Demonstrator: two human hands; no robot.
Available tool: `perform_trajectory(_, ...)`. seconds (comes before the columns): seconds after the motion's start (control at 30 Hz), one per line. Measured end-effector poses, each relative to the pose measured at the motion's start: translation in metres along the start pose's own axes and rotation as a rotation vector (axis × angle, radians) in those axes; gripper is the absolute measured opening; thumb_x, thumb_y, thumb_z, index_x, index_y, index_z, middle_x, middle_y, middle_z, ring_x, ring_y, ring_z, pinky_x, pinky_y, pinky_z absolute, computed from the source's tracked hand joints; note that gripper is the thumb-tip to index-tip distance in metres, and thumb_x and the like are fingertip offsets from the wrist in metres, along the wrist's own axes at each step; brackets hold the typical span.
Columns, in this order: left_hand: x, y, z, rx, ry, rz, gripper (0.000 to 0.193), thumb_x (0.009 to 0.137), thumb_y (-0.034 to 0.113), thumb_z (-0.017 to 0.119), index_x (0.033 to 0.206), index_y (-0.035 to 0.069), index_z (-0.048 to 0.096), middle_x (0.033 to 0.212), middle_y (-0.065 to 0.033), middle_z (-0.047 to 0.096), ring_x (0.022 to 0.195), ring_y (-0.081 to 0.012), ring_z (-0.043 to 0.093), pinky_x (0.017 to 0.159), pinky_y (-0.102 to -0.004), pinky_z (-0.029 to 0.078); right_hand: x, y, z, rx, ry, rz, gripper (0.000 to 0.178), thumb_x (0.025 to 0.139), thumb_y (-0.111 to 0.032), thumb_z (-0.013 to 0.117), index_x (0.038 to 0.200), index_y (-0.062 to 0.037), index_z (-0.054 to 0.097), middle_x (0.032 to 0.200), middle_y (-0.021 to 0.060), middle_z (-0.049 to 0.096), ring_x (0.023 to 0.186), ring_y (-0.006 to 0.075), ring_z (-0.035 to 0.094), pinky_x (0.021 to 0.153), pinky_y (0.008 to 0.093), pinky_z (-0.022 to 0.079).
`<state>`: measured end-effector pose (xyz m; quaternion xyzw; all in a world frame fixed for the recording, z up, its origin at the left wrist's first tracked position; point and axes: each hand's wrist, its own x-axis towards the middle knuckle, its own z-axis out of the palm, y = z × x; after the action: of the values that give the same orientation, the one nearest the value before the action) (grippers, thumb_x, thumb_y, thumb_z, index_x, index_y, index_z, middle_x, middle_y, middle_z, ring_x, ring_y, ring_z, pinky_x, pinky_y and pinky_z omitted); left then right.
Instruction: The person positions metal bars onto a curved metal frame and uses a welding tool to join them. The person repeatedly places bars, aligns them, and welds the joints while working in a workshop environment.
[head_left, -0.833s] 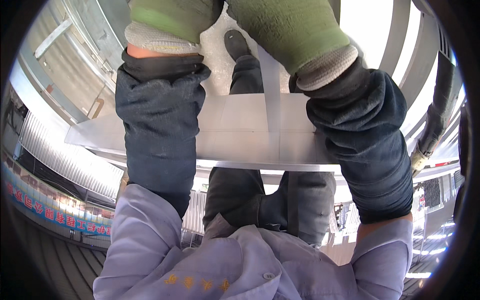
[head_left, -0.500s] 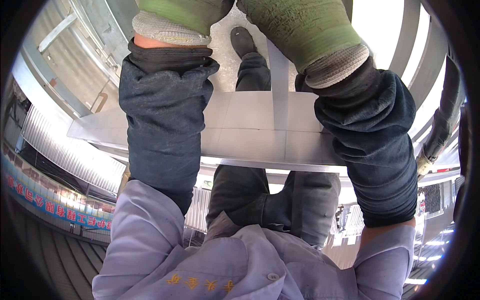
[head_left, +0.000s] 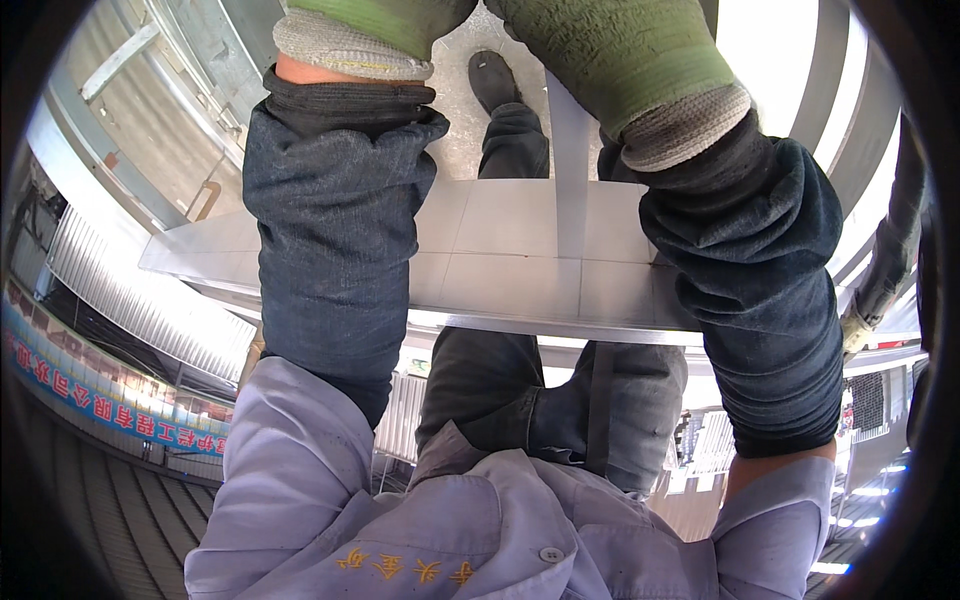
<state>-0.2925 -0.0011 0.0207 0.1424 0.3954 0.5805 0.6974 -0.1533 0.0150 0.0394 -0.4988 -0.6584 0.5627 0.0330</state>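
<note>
Both my hands wear green work gloves with grey knitted cuffs, and they reach forward past the upper edge of the picture. Of my left hand (head_left: 385, 24) only the back and cuff show; its fingers are out of sight. My right hand (head_left: 620, 65) slants inward beside it, its fingers cut off too. What either hand touches cannot be seen. Below them lies a pale grey metal panel (head_left: 490, 225) with thin lines across it. Nearest my right hand, a narrow flat metal bar (head_left: 571, 185) runs from the panel toward the top.
Metal framing (head_left: 120, 62) stands at the upper left, and curved-looking pale rails (head_left: 820, 75) at the upper right. A dark hose-like cable (head_left: 890, 245) hangs at the right. Beyond the panel a dark shoe (head_left: 493, 82) rests on the floor. Corrugated sheet (head_left: 140, 285) is at the left.
The whole view has shifted slightly, with arms, panel and bar all a little further right. My gloved hands sit slightly higher in the picture; their pose looks the same.
</note>
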Motion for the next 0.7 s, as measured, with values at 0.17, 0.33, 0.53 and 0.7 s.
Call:
perform_trajectory(0.17, 0.001, -0.002, -0.002, 0.015, -0.017, 0.008, 0.038, 0.106, 0.038, 0.073, 0.119, 0.003, 0.067, 0.104, -0.0059, 0.070, 0.091, -0.0177, 0.072, 0.082, -0.0331, 0.063, 0.000, 0.000, -0.002, -0.001, -0.002, 0.002, 0.037, 0.093, -0.021, 0.072, 0.123, 0.0010, 0.070, 0.109, 0.0192, 0.074, 0.104, 0.0333, 0.073, 0.088, 0.0411, 0.057)
perform_trajectory(0.33, 0.005, -0.001, 0.003, 0.049, -0.026, -0.004, 0.040, 0.106, 0.039, 0.073, 0.120, 0.002, 0.067, 0.105, -0.0066, 0.069, 0.090, -0.0174, 0.071, 0.082, -0.0335, 0.063, -0.001, 0.003, -0.006, 0.000, 0.008, 0.010, 0.036, 0.093, -0.020, 0.074, 0.123, 0.0001, 0.069, 0.108, 0.0183, 0.074, 0.102, 0.0320, 0.073, 0.086, 0.0402, 0.057)
perform_trajectory(0.53, 0.003, -0.005, -0.004, 0.043, -0.068, 0.024, 0.046, 0.108, 0.039, 0.070, 0.129, -0.001, 0.064, 0.112, -0.0082, 0.069, 0.096, -0.0170, 0.071, 0.087, -0.0317, 0.062, 0.001, 0.006, -0.001, 0.021, -0.015, -0.007, 0.036, 0.093, -0.018, 0.075, 0.123, -0.0010, 0.069, 0.106, 0.0171, 0.074, 0.100, 0.0303, 0.073, 0.084, 0.0392, 0.058)
perform_trajectory(0.7, 0.006, -0.009, -0.005, 0.229, -0.034, 0.174, 0.053, 0.110, 0.036, 0.067, 0.143, -0.005, 0.060, 0.121, -0.0113, 0.071, 0.111, -0.0182, 0.070, 0.100, -0.0313, 0.058, 0.000, -0.002, -0.004, 0.012, -0.020, 0.006, 0.035, 0.093, -0.017, 0.076, 0.124, -0.0019, 0.069, 0.105, 0.0162, 0.074, 0.098, 0.0290, 0.074, 0.082, 0.0383, 0.058)
